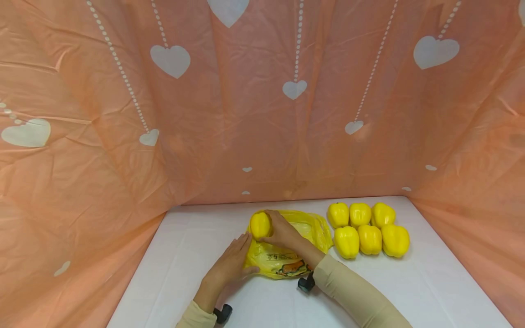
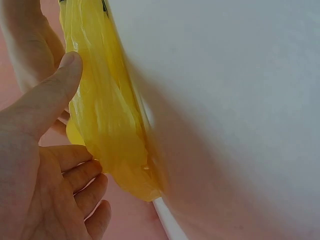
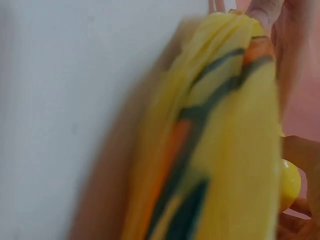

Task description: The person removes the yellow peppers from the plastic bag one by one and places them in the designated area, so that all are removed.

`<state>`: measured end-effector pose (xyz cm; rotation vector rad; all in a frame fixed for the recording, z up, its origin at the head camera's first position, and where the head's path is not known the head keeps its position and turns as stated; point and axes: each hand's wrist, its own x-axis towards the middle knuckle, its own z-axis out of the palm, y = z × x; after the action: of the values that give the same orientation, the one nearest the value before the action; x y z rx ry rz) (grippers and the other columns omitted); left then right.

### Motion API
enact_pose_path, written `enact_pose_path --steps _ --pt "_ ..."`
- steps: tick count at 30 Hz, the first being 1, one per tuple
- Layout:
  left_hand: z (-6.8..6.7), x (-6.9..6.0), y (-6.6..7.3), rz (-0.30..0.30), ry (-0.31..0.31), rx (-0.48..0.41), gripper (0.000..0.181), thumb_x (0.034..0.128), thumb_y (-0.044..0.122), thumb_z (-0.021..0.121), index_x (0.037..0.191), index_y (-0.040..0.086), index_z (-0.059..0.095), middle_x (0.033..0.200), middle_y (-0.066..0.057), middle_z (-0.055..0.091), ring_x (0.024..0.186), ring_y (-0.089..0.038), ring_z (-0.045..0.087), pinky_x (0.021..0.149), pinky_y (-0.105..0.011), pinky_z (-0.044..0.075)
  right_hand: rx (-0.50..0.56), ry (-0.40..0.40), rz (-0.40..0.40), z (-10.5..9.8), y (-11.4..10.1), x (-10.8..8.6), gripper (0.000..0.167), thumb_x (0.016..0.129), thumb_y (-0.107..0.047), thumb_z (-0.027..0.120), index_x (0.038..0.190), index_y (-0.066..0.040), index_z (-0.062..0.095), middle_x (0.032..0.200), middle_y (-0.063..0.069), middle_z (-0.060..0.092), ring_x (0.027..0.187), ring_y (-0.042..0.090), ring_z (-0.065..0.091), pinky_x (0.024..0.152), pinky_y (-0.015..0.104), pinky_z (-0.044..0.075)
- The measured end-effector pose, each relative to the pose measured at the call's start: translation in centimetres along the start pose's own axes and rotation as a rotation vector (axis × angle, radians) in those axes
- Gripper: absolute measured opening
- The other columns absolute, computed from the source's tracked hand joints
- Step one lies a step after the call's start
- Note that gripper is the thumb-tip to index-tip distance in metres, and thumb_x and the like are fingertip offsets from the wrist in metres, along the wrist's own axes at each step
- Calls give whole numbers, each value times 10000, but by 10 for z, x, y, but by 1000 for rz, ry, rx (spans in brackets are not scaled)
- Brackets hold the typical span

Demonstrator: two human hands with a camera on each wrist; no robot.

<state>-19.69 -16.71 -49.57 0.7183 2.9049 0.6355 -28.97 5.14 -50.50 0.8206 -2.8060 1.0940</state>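
Observation:
A yellow plastic bag (image 1: 279, 262) with printed markings lies on the white table, bulging a little. At its left end, my right hand (image 1: 283, 230) grips a yellow bell pepper (image 1: 260, 226), over the bag. My left hand (image 1: 231, 262) is at the bag's left side, its fingers loosely extended and the thumb against the plastic. In the left wrist view, the left hand's thumb (image 2: 55, 90) lies along the bag (image 2: 105, 110), and its fingertips touch the bag's edge. Part of the gripped pepper (image 3: 290, 185) shows beyond the bag in the right wrist view.
To the right of the bag, several yellow bell peppers (image 1: 370, 240) stand in two rows on the white table (image 1: 172, 264). Behind and at both sides hangs a pink-orange curtain (image 1: 262, 136) with white hearts. A small black camera (image 1: 306, 283) is worn on the right wrist.

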Motion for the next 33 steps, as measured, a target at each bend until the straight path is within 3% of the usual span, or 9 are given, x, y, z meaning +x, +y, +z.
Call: enact_pose_path --steps 26,33 --pt "5 3 -4 -5 4 49 995 954 410 819 1637 -101 306 1735 -257 270 1619 -394 256 1345 -530 191 28 74 65 -50 -4 -51 929 891 -254 908 1633 -62 384 1599 195 485 1435 392 530 1194 593 467" --pt "5 3 -4 3 8 40 993 953 400 821 1631 -113 307 1731 -268 268 1617 -406 255 1341 -536 201 -14 82 27 -67 0 -72 929 894 -277 905 1631 -65 380 1573 176 505 1407 368 550 1177 587 487"
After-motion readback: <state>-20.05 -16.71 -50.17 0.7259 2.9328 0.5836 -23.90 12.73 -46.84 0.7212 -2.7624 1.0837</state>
